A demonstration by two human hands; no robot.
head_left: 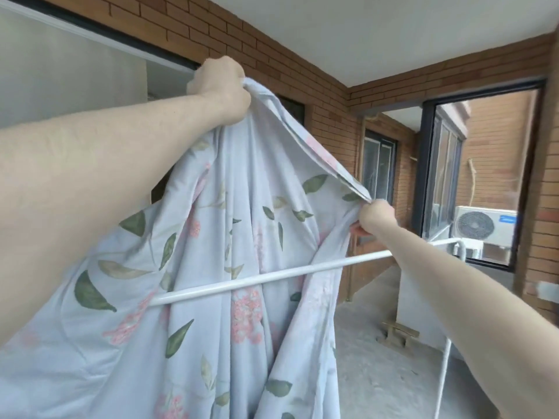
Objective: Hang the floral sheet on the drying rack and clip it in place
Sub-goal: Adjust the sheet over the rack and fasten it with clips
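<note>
Left forearm: it reached in from the lower left, bare, rising toward the top of the cloth.
Right forearm: it reached in from the lower right, bare, stretched forward over the rail.
Floral sheet (211, 267): pale blue with green leaves and pink flower clusters, it was held up in front of the person, its upper edge stretched between both hands and the rest falling in folds past the bottom of the view.
Sheet and rail: most of the cloth hung behind the white rail, while the part at lower left lay in front and covered the rail's left end.
Drying rack (302, 273): a white tube ran slanting from lower left to upper right, bent down at the far right corner, and a white leg showed lower on the right.
Left hand (219, 86): raised high, its fingers were curled round a bunched corner of the sheet's top edge.
Right hand (376, 217): lower and further out, it pinched the sheet's edge just above the rail; a small red thing showed beneath it, too hidden to tell.
Floor (378, 313): grey concrete, with a small wooden stand on it to the right.
Brick wall (302, 71): brown, with dark-framed windows.
Air-conditioner unit (484, 225): white, far right, beyond the dark frame.
</note>
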